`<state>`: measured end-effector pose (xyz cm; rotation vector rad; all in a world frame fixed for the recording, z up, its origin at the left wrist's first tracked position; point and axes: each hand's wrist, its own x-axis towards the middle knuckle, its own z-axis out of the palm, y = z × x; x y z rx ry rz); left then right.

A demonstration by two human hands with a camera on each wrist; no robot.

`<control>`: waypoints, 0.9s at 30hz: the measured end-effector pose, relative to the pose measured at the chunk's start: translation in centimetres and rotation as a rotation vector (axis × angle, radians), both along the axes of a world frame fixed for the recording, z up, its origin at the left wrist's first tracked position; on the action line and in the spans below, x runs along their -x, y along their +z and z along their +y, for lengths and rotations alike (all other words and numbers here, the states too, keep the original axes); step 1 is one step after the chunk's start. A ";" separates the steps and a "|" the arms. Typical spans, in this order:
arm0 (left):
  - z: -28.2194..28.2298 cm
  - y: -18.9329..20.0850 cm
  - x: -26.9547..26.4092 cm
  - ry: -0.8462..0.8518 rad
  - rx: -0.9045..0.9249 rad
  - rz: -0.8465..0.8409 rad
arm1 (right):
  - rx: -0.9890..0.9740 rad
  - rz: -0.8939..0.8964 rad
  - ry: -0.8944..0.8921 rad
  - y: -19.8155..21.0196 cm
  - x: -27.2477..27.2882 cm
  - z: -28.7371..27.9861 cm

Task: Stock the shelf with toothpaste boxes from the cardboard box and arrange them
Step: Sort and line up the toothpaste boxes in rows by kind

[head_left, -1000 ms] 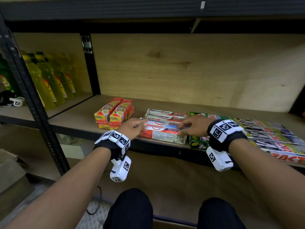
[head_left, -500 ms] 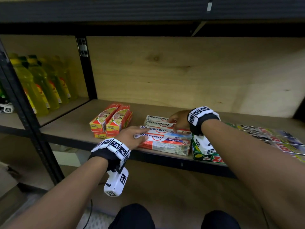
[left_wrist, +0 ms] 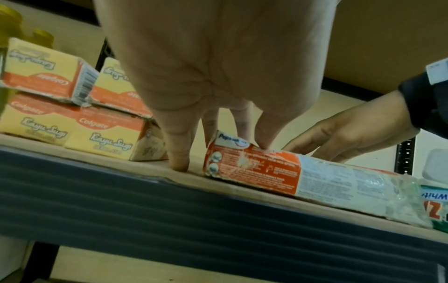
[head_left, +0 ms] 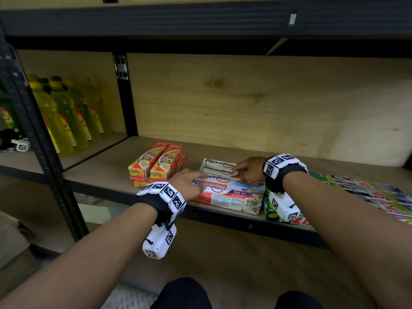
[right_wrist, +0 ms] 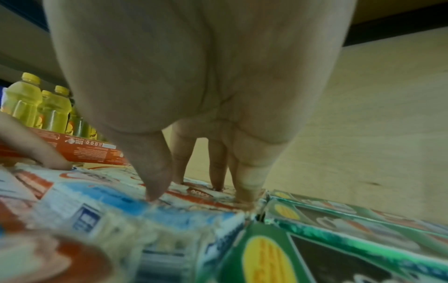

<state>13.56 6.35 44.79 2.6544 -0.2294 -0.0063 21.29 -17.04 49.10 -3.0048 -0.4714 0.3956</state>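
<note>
A plywood-backed metal rack fills the head view, its wooden shelf (head_left: 104, 175) carrying rows of toothpaste. The Pepsodent boxes (head_left: 231, 192) lie flat side by side near the shelf's front edge, their long axes running left to right, roughly parallel to that edge. Orange Colgate boxes (head_left: 156, 163) are stacked just to their left, long axes pointing toward the back wall. Green boxes (head_left: 365, 190) lie to the right. Yellow bottles (head_left: 64, 117) stand in the neighbouring bay. The left hand (head_left: 188, 185) rests on the left ends of the Pepsodent boxes; the right hand (head_left: 249, 169) reaches over the rear ones.

From the left wrist, the left hand's fingers (left_wrist: 269, 137) are extended, fingertips pressing the top of the front Pepsodent box's left end, and the thumb touches the bare shelf board just beside it. The hand clasps nothing.

From the right wrist, the right hand's fingers (right_wrist: 249, 183) point straight down, spread, tips planted on the Pepsodent tops at their right ends, where these abut the green boxes. This hand also encloses nothing.
</note>
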 end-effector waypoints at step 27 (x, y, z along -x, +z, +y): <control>3.6 6.5 0.3 -0.070 -0.138 -0.266 | -0.013 -0.070 0.046 2.7 1.8 1.9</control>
